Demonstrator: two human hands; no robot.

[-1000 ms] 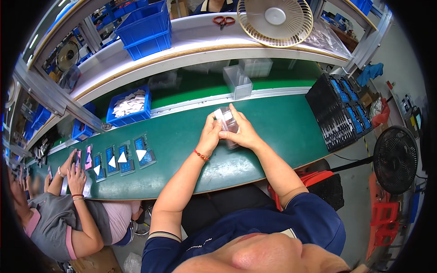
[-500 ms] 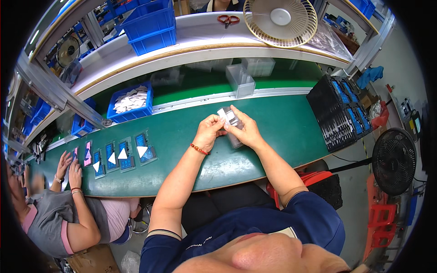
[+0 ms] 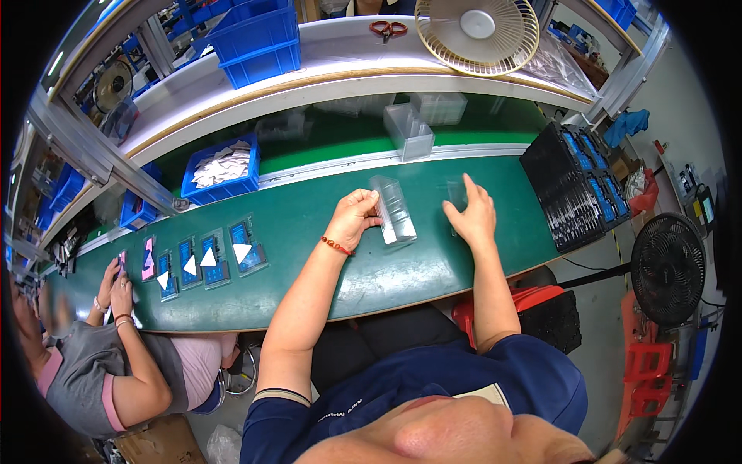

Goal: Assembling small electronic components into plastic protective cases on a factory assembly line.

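My left hand (image 3: 357, 216) pinches the left edge of a clear plastic case (image 3: 398, 216), held tilted above the green bench. A white strip shows along the case's lower end. To the right, my right hand (image 3: 477, 215) is held apart from the case, its thumb and fingers curved. Between them is a faint, blurred clear plastic piece (image 3: 454, 190), seemingly gripped by its edges; its shape is hard to make out. Left of my hands, several clear packs with blue contents and white triangles, such as this pack (image 3: 244, 249), lie in a row.
A black rack (image 3: 568, 193) of blue-edged pieces stands at the right. A blue bin (image 3: 222, 174) holds white pieces. Clear boxes (image 3: 410, 131) sit on the green belt behind. A co-worker's hands (image 3: 116, 286) work at the left. Scissors (image 3: 388, 29) and a fan (image 3: 477, 31) occupy the upper shelf.
My hands have parted. The right has moved right with a faint clear piece, while the left keeps the case, now turned and more visible. The co-worker's hands hold a small pink item.
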